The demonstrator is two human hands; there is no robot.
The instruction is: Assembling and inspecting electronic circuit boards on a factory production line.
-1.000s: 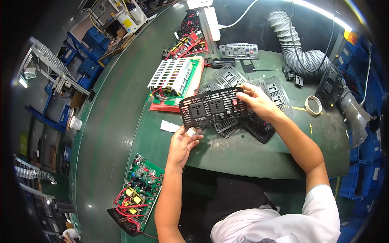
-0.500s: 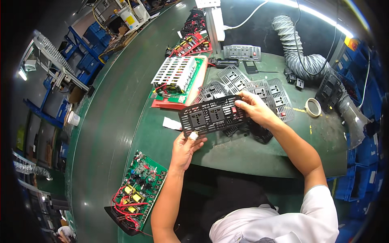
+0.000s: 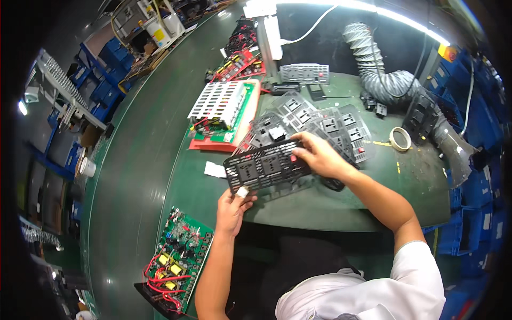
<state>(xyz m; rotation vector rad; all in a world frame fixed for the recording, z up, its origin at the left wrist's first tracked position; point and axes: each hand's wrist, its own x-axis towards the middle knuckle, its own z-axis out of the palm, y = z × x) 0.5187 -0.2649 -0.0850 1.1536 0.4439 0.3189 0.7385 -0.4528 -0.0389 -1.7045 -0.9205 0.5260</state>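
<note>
Plainly black slotted panel (image 3: 260, 168), two sockets (image 3: 247, 172), red switch (image 3: 293, 158), in grip of left hand (image 3: 230, 213) and right hand (image 3: 320, 155)

Free lane along left green strip (image 3: 136, 138), socket panels (image 3: 329, 125) piled beyond fingers (image 3: 306, 155)

Left fingers (image 3: 248, 202), right fingers (image 3: 304, 154) holding black slotted panel (image 3: 270, 165) above green bench (image 3: 400, 192).

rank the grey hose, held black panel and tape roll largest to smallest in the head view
1. grey hose
2. held black panel
3. tape roll
True sizes may differ; the panel looks nearer the camera.
</note>
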